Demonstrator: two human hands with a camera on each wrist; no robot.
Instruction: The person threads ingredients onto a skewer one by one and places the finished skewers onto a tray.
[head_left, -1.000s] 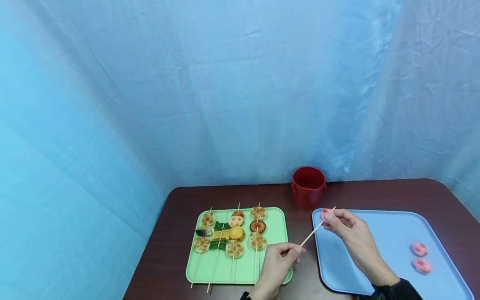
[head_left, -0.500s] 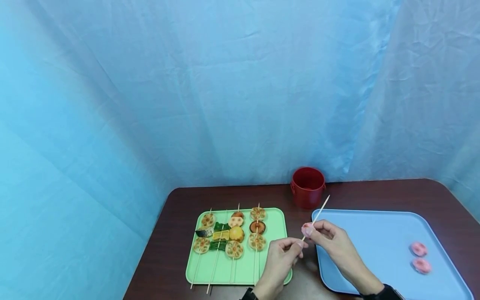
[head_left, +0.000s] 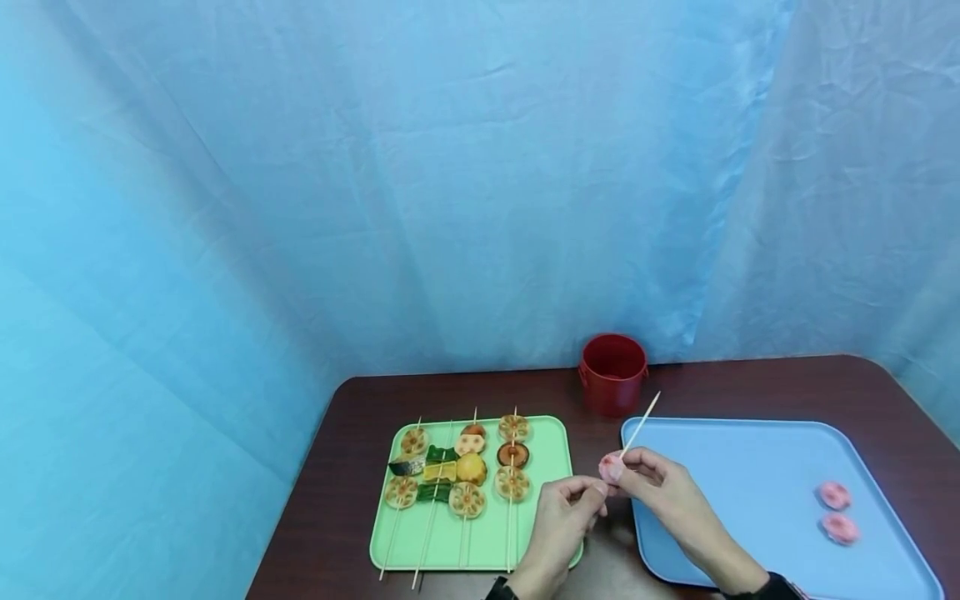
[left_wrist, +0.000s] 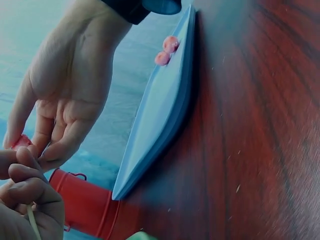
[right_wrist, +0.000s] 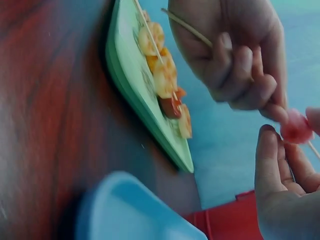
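My left hand [head_left: 561,521] holds a thin wooden skewer [head_left: 642,423] by its lower part, the stick slanting up to the right. In the right wrist view the skewer's rear end [right_wrist: 189,28] sticks out behind the curled fingers. A round pink food piece [head_left: 611,467] is threaded on the skewer, right at the left fingertips. Thumb and fingers of my right hand [head_left: 671,504] pinch this piece. Both hands meet between the trays. Two similar pink pieces [head_left: 834,495] lie on the right side of the blue tray [head_left: 720,475].
Left of my hands, a green tray [head_left: 553,446] bears several loaded skewers with lotus root slices [head_left: 467,500], a mushroom slice [head_left: 513,454] and other pieces. Some stick ends overhang its front edge. A red bucket [head_left: 612,387] stands behind the trays, near the blue curtain [head_left: 480,208].
My right hand has moved left and down, sliding the pink piece from near the skewer's tip to my left fingertips. The skewer now points more steeply upward. The left hand has barely shifted.
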